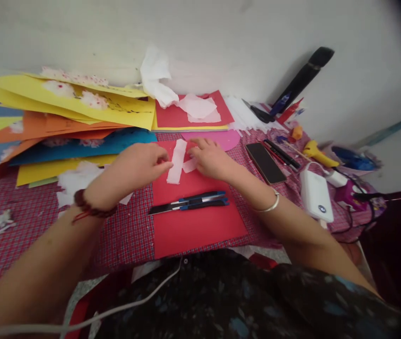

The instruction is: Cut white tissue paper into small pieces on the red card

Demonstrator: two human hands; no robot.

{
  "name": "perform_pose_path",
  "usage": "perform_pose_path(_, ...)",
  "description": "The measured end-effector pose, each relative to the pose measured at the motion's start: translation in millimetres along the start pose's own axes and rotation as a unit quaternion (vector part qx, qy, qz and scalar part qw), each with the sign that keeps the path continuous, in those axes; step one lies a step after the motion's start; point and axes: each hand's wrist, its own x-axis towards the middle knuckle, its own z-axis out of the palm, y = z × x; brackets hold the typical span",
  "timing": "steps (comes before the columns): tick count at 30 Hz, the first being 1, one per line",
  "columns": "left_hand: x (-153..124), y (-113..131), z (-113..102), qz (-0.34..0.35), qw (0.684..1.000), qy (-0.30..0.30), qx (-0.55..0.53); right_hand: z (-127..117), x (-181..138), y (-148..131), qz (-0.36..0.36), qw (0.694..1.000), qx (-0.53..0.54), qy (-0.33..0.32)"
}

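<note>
A red sheet of paper (200, 230) lies in front of me on the checked tablecloth. On its upper part rests a long white strip of thin paper (177, 162), roughly upright, with a smaller white piece (189, 165) beside it. My left hand (146, 162) is just left of the strip, its thumb and forefinger apart. My right hand (208, 157) hovers at or touches the small piece with loosely spread fingers, partly covering it; contact is unclear. Below both hands, a blue-and-black tool resembling a craft knife (200, 201) lies across the red sheet.
Yellow, orange and blue papers (116, 106) are stacked at the back left. Crumpled white tissue (156, 75) leans on the wall. To the right lie a phone (266, 162), pens (281, 154) and a white power bank (315, 195) with cables. A white cable (144, 301) crosses my lap.
</note>
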Motion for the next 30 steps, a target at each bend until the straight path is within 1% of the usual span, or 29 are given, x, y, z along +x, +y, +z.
perform_pose_path(1,5.8,1.6,7.3,0.003,1.000,-0.004,0.016,2.5,2.6,2.2,-0.004,1.000,0.005,-0.005)
perform_pose_path(2,10.0,1.3,13.9,0.001,1.000,0.000,0.008,4.2,3.4,3.4,-0.010,1.000,0.021,0.002)
perform_pose_path(3,12.5,-0.3,19.8,-0.004,1.000,0.013,-0.019,5.1,2.7,3.8,-0.017,0.998,0.053,0.021)
perform_pose_path(4,13.5,-2.4,25.0,-0.011,0.997,0.030,-0.066,5.1,0.9,3.3,-0.021,0.993,0.100,0.053)
perform_pose_path(5,13.2,-4.4,29.5,-0.018,0.990,0.049,-0.132,4.5,-1.7,1.9,-0.021,0.982,0.163,0.091)
perform_pose_path(6,12.0,-6.0,33.3,-0.027,0.975,0.064,-0.209,3.5,-4.5,-0.2,-0.012,0.962,0.241,0.127)
perform_pose_path(7,10.2,-6.7,36.6,-0.039,0.952,0.072,-0.295,2.7,-7.2,-3.1,0.007,0.932,0.328,0.154)
perform_pose_path(8,8.1,-6.4,39.4,-0.056,0.920,0.070,-0.382,2.4,-9.6,-6.5,0.035,0.893,0.420,0.160)
perform_pose_path(10,3.8,-3.7,43.6,-0.101,0.836,0.041,-0.537,3.7,-12.9,-14.4,0.095,0.800,0.578,0.131)
perform_pose_path(11,1.9,-1.5,45.4,-0.124,0.795,0.021,-0.593,5.4,-13.8,-18.6,0.115,0.758,0.633,0.109)
perform_pose_path(12,0.1,1.0,47.2,-0.142,0.763,0.000,-0.631,7.6,-14.6,-22.7,0.129,0.724,0.672,0.087)
perform_pose_path(13,-1.4,3.6,49.1,-0.157,0.740,-0.019,-0.653,10.2,-15.2,-26.5,0.137,0.700,0.697,0.068)
perform_pose_path(14,-2.9,6.1,51.3,-0.169,0.728,-0.032,-0.664,13.0,-15.9,-29.9,0.142,0.684,0.714,0.051)
perform_pose_path(15,-4.2,8.4,53.7,-0.178,0.725,-0.040,-0.664,15.8,-16.9,-32.8,0.146,0.671,0.725,0.039)
perform_pose_path(17,-6.8,12.0,59.2,-0.194,0.730,-0.039,-0.654,20.8,-19.5,-37.0,0.153,0.656,0.739,0.023)
perform_pose_path(19,-9.3,13.6,64.2,-0.208,0.731,-0.018,-0.649,24.7,-22.5,-38.8,0.157,0.648,0.745,0.020)
perform_pose_path(21,-11.5,12.8,67.4,-0.224,0.714,0.010,-0.663,27.4,-24.9,-38.6,0.157,0.645,0.748,0.023)
perform_pose_path(23,-13.0,10.4,68.4,-0.240,0.686,0.035,-0.686,29.0,-26.5,-37.4,0.147,0.643,0.751,0.027)
perform_pose_path(24,-13.3,9.0,68.3,-0.245,0.673,0.045,-0.696,29.6,-27.0,-36.8,0.137,0.646,0.750,0.030)
perform_pose_path(26,-13.5,7.0,67.6,-0.247,0.657,0.056,-0.710,30.2,-27.8,-36.1,0.113,0.668,0.735,0.028)
perform_pose_path(28,-13.1,6.1,67.3,-0.241,0.657,0.049,-0.712,30.0,-28.8,-36.5,0.088,0.700,0.708,0.018)
perform_pose_path(30,-12.6,5.8,68.2,-0.234,0.668,0.033,-0.706,28.8,-30.1,-37.6,0.068,0.721,0.689,0.004)
